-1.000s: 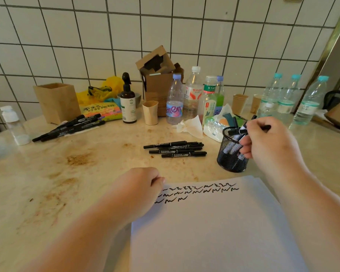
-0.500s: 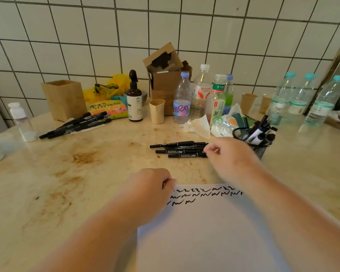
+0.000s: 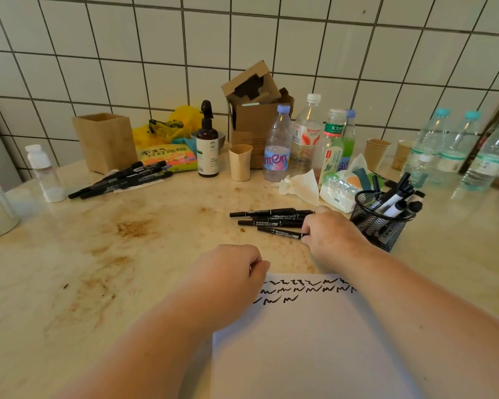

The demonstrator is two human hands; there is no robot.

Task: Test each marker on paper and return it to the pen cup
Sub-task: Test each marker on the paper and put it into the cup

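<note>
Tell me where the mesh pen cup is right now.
In the head view, the mesh pen cup stands on the table's right side, just right of the right hand, in front of the tissue packet.

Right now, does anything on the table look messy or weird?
Yes. Brown stains blotch the table left of the markers. A crumpled tissue lies loose by the bottles. The cardboard box at the wall gapes open, flap up. Nothing looks spilled or knocked over.
</note>
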